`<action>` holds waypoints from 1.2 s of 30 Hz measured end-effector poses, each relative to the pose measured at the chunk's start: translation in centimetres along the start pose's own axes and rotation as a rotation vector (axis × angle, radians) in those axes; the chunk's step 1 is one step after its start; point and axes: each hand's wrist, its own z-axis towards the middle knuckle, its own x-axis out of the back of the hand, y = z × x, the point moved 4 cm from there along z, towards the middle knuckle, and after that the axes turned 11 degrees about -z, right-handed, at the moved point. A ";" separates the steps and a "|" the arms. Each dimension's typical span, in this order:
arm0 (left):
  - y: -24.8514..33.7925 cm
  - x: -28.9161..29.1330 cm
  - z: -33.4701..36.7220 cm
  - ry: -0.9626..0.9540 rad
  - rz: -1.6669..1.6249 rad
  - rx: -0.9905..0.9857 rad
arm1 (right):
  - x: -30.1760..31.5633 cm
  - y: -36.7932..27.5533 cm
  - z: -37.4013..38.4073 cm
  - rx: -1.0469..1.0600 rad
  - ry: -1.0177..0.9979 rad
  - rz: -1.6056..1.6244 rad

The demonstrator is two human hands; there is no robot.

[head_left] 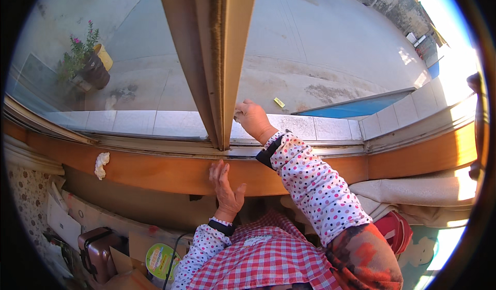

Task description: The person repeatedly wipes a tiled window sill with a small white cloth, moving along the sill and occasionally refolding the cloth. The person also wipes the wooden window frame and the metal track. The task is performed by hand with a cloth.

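My right arm stretches through the open part of a sliding window. Beyond the sill, my right hand [257, 122] is closed, its fingers curled beside the outer edge of the upright window frame [227, 57]. Something small and pale shows at those fingertips, too unclear to name. Below the frame, my left hand [229, 194] lies with fingers apart against the front edge of the brown wooden sill [144, 173], holding nothing. A metal track [310, 150] runs between the sill and a white-tiled outer ledge [294, 126].
A crumpled white tissue [102, 166] lies on the sill at left. Outside are a potted plant [95, 70], a small yellow-green piece [279, 102] and a blue panel [356, 105]. Indoors, a brown suitcase [101, 256], a round green lid [161, 260] and a curtain [418, 193] sit below the sill.
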 end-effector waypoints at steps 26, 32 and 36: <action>-1.0 -1.0 -1.6 0.052 0.075 0.071 | -13.8 -17.5 17.8 0.914 -0.531 0.104; -0.9 -1.6 -1.8 0.075 0.169 0.082 | -16.8 -17.8 15.9 1.057 -0.508 0.020; -0.8 -1.7 -1.7 0.089 0.202 0.087 | -15.0 -14.4 13.8 1.079 -0.537 -0.014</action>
